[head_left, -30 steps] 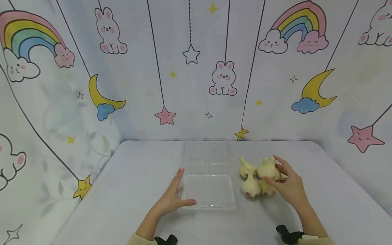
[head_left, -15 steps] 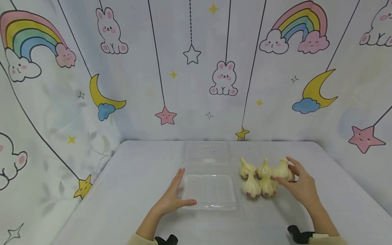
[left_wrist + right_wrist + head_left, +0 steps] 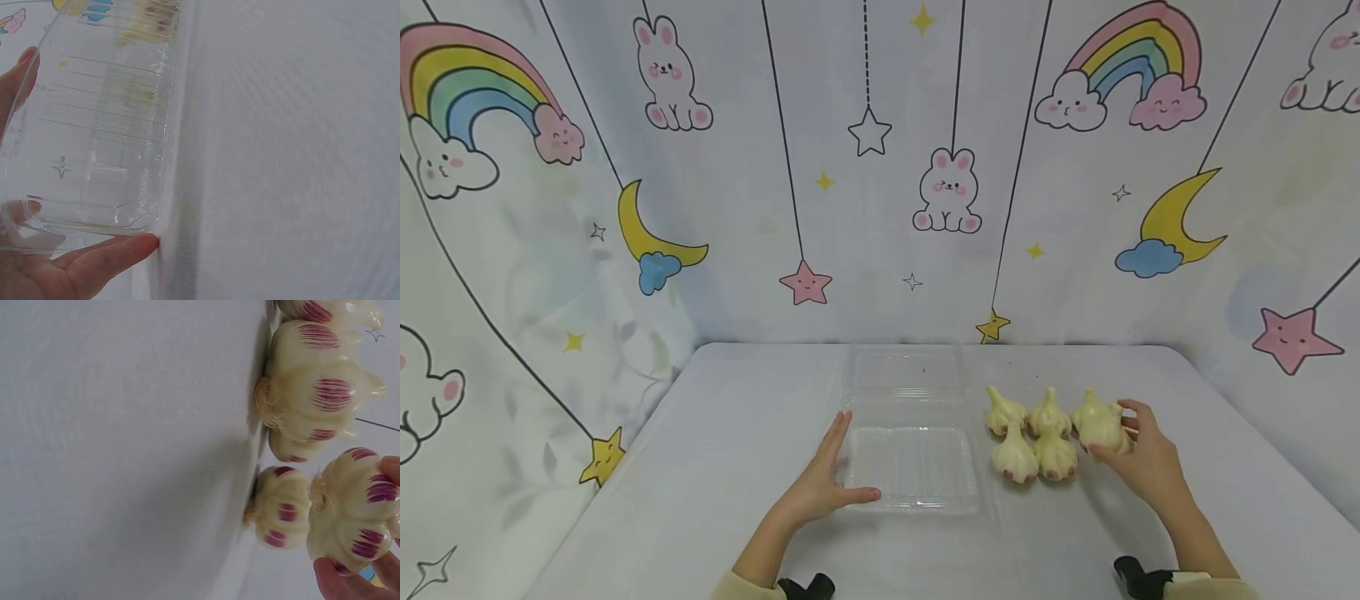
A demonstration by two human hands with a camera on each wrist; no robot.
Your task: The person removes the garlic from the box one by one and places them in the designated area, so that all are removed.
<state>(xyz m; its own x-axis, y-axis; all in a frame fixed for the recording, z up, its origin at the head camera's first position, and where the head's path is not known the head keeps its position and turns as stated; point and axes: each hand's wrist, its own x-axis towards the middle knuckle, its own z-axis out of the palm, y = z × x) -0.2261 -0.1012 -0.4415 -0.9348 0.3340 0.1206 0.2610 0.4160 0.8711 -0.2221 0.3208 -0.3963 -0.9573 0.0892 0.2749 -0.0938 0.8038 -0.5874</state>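
My right hand [image 3: 1146,467] holds a garlic bulb [image 3: 353,515] between thumb and fingers at the right end of a garlic group. In the right wrist view this bulb appears raised off the table, with another bulb [image 3: 281,509] standing behind it. Several more pale bulbs with purple streaks stand close together, such as the front garlic bulb [image 3: 1015,458] in the head view. To their left lies an open clear plastic box [image 3: 913,471], its lid [image 3: 906,375] folded back. My left hand [image 3: 820,487] rests against the box's left side, thumb and fingers spread and straight.
A white table [image 3: 700,467] carries everything. Behind it hangs a curtain [image 3: 737,183] printed with rabbits, stars, moons and rainbows. Black wrist mounts [image 3: 1142,575] sit on both forearms.
My right hand has moved to the right with the garlic bulb, from above the middle of the group to its right end, then slightly lower. The left hand and box stay put.
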